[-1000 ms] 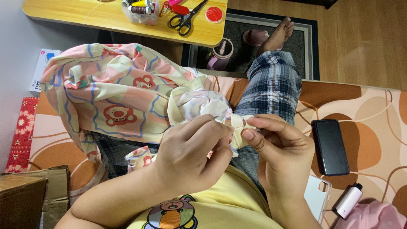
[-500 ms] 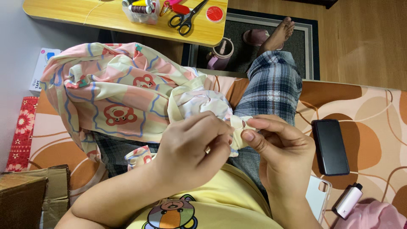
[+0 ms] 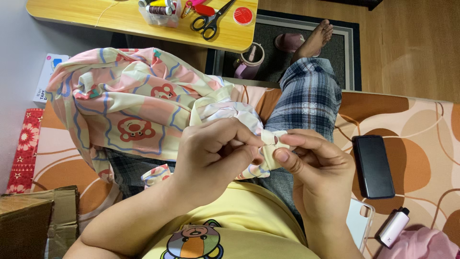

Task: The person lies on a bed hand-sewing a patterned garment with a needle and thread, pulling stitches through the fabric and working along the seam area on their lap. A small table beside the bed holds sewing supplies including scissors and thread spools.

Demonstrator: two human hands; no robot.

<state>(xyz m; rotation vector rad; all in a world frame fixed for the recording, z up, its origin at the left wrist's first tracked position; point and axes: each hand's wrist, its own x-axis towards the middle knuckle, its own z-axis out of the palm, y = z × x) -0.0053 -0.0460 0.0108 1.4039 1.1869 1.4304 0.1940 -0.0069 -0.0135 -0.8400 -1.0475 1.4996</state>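
A pastel pink and cream patterned fabric (image 3: pixel 129 103) with bear prints lies bunched over my lap. My left hand (image 3: pixel 211 153) pinches a cream fold of that fabric with fingers curled tight. My right hand (image 3: pixel 316 168) grips the same cream edge (image 3: pixel 270 148) between thumb and forefinger, right beside the left hand's fingertips. Whether a needle or thread is between the fingers is too small to tell. My leg in blue plaid trousers (image 3: pixel 309 98) stretches out beyond the hands.
A yellow wooden table (image 3: pixel 120 17) at the top holds black scissors (image 3: pixel 211 21), thread spools (image 3: pixel 155 7) and a red round tin (image 3: pixel 243 15). A black phone (image 3: pixel 373 165) and a small white bottle (image 3: pixel 393 226) lie on the patterned mattress to my right. A cardboard box (image 3: pixel 28 220) sits lower left.
Both hands stay on the cream fold; the left hand's fingers have shifted slightly on the fabric. Nothing else has moved.
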